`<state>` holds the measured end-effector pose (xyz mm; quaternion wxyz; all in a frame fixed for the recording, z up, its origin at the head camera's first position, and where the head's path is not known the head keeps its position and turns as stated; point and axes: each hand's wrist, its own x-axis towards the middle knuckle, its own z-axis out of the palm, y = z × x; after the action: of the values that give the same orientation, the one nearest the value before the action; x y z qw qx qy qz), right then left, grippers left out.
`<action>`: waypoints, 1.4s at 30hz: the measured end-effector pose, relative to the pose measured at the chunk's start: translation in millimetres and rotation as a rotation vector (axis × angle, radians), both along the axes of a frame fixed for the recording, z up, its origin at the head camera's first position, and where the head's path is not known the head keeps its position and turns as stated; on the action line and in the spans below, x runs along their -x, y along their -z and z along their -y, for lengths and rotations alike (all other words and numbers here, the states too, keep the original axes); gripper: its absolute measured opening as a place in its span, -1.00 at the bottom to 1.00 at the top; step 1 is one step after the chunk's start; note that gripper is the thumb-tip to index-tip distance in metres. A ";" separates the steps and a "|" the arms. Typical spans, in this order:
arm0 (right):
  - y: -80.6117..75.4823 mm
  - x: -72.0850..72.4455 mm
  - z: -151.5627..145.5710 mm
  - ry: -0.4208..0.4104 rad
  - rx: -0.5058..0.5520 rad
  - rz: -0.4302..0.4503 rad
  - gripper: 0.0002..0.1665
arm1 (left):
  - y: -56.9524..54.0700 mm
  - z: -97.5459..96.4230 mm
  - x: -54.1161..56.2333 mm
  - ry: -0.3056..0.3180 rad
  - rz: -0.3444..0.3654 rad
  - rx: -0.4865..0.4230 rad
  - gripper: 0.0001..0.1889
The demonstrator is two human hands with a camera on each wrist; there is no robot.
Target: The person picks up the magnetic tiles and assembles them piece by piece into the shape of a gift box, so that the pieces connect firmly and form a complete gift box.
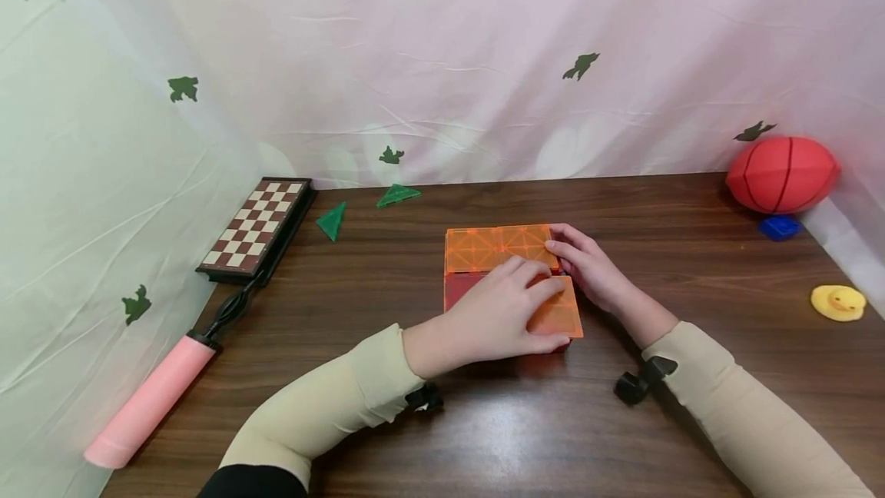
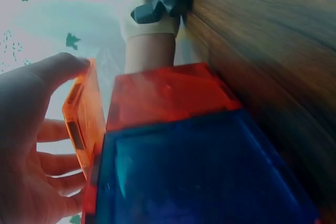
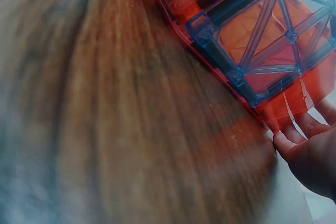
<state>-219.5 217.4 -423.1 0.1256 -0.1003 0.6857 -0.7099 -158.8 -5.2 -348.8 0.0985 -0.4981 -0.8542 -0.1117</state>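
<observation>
A box of see-through magnetic tiles stands on the table, with orange tiles [image 1: 477, 248] on top at the back. My left hand [image 1: 487, 313] reaches over the box and holds an orange square tile [image 1: 565, 313], thumb at one edge and fingers at another. This tile tilts above the box's front right part. In the left wrist view, a blue tile [image 2: 210, 174] and a red tile [image 2: 168, 95] form the side. My right hand [image 1: 588, 266] holds the box's back right corner, thumb on the top edge. Its fingers show through a red tile in the right wrist view.
Two green triangle tiles [image 1: 333, 221] lie at the back left, near a checkered board [image 1: 256, 225]. A pink hand pump [image 1: 152, 402] lies along the left edge. On the right are a red ball [image 1: 783, 175], a blue block [image 1: 780, 227] and a yellow duck [image 1: 838, 303].
</observation>
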 end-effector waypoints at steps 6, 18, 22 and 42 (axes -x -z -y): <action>0.1 -0.5 -0.3 0.006 -0.001 0.001 -0.63 | -2.4 -10.4 0.0 -0.049 -0.006 0.048 -0.31; 0.8 0.6 -1.6 -0.019 0.018 -0.004 -0.63 | 3.5 -10.1 8.8 -0.087 0.061 0.093 -0.39; -0.3 0.0 -1.2 -0.010 0.017 0.003 -0.57 | 4.7 -8.9 9.1 -0.071 0.079 0.085 -0.41; -3.0 -1.5 -1.9 -0.019 -0.055 0.056 -0.32 | 15.9 91.6 13.4 -0.321 0.315 -0.334 -0.39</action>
<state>-218.0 219.3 -420.1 0.1540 -0.0832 0.7001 -0.6922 -172.2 -96.8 -364.7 0.0619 -0.3098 -0.8967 -0.3100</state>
